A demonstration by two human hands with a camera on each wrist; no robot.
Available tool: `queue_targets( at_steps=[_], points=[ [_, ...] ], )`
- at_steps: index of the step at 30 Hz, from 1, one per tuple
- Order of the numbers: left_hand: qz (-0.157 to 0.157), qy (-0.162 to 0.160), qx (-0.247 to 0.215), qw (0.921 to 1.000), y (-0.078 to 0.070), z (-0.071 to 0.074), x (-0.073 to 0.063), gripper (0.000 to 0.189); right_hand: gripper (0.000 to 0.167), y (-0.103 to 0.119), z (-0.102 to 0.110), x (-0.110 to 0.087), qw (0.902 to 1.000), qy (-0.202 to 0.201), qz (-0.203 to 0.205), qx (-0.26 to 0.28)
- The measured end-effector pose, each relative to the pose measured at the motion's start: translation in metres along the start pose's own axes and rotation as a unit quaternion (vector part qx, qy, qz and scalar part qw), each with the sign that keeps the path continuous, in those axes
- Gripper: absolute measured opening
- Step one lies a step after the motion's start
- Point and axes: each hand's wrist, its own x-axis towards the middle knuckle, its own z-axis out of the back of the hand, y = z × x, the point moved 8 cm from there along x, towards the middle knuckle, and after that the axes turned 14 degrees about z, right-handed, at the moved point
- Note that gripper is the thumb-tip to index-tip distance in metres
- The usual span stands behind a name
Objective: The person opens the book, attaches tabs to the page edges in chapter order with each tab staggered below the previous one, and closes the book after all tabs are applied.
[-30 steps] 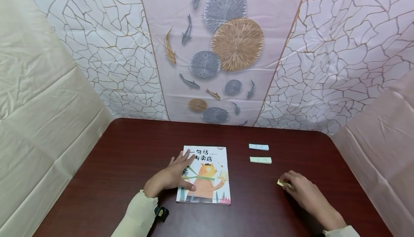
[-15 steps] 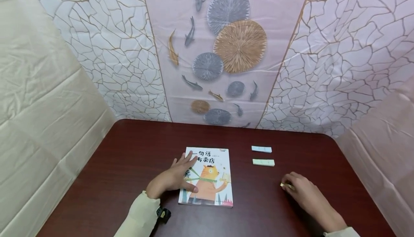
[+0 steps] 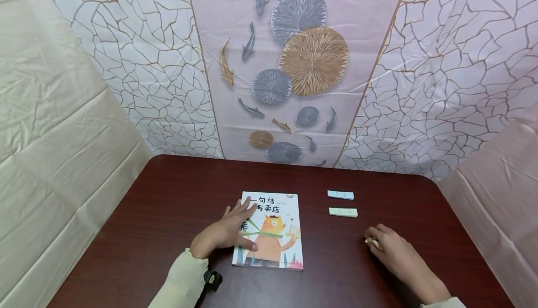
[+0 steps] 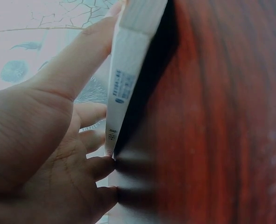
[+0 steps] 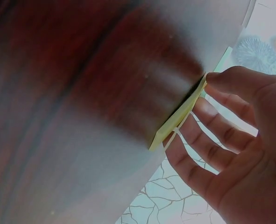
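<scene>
Yellow paper pad (image 5: pixel 180 115): pinched by the right hand (image 3: pixel 394 253), between thumb and fingers.
Picture book (image 3: pixel 271 247): on the table (image 3: pixel 176 177), left hand (image 3: pixel 227 229) spread wide over its left side.

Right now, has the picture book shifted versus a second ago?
No. In the head view, the picture book keeps its place against the wooden table's far edge; only the framing drifts slightly.
</scene>
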Motion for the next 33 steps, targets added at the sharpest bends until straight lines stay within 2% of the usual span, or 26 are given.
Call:
queue_targets(
  at_steps=[15, 21, 28, 33],
  points=[
    [0.002, 0.002, 0.001, 1.0000, 0.0002, -0.0005, 0.0008, 0.117, 0.025, 0.0056, 0.0050, -0.0002, 0.9978, -0.039, 0.047, -0.025],
    [0.004, 0.004, 0.001, 1.0000, -0.0003, 0.0006, 0.0001, 0.117, 0.027, 0.0033, 0.0033, 0.0021, 0.9995, -0.006, 0.023, -0.021],
    [-0.003, 0.002, 0.001, 1.0000, -0.0015, 0.0000, 0.0006, 0.117, 0.020, 0.0010, 0.0038, -0.0004, 0.9998, 0.016, -0.009, -0.009],
    [0.000, 0.000, -0.001, 1.0000, -0.0013, 0.0004, 0.0004, 0.116, 0.017, 0.0051, 0.0048, -0.0022, 0.9995, 0.008, 0.006, -0.029]
  ],
)
